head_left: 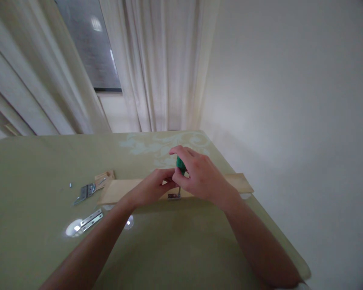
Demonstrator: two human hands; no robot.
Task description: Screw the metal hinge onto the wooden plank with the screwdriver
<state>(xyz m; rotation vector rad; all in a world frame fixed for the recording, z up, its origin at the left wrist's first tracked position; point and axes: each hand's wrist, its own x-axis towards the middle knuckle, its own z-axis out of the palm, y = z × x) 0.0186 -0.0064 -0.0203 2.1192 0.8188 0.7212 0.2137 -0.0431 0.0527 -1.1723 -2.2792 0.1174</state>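
Observation:
My right hand [198, 175] is closed around the green handle of a screwdriver [180, 164], held upright over a wooden board [121, 190]. Its thin shaft reaches down to a small metal hinge [173, 196] at the board's near edge. Close against the screwdriver, my left hand [154, 186] has its fingers bent together. My right thumb partly covers those fingertips, so what they grip is hidden. The board lies crosswise on the table, passing beneath both hands.
Left of the board lie a loose metal hinge [87, 191], a tan paper tag [105, 177] and a small screw [70, 185]. Nearer me are shiny metal strips [91, 219] on the glossy green table [181, 249]. A white wall [290, 121] borders the table's right side; curtains [163, 68] hang behind.

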